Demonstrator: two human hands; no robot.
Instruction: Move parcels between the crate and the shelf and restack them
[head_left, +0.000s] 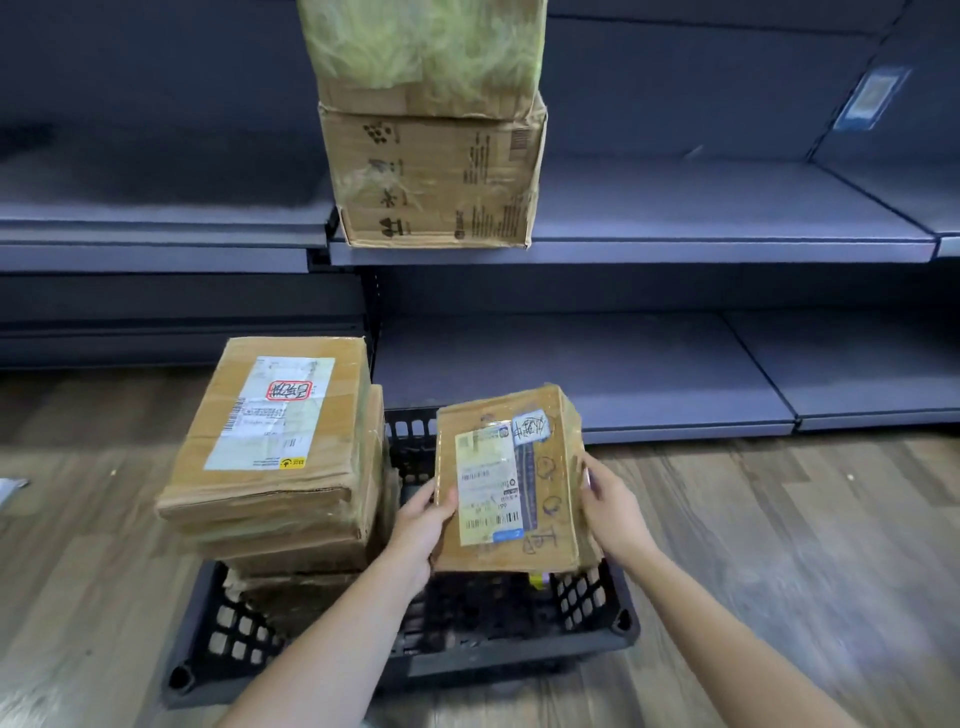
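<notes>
A small cardboard parcel (545, 499) with a white shipping label and black marker writing is held above a black plastic crate (587, 639). My left hand (421, 525) grips its left edge, thumb on the top face. My right hand (613, 509) grips its right edge. In the left half of the crate stands a stack of taped cardboard boxes (270, 457), the top one bearing a white label with a red stamp.
Grey metal shelving (701, 228) runs across the back. Two cardboard boxes (436, 171) are stacked on the middle shelf, the upper one wrapped in yellowish tape. The bottom shelf (597, 374) lies right behind the crate. Wood-pattern floor (779, 545) surrounds the crate.
</notes>
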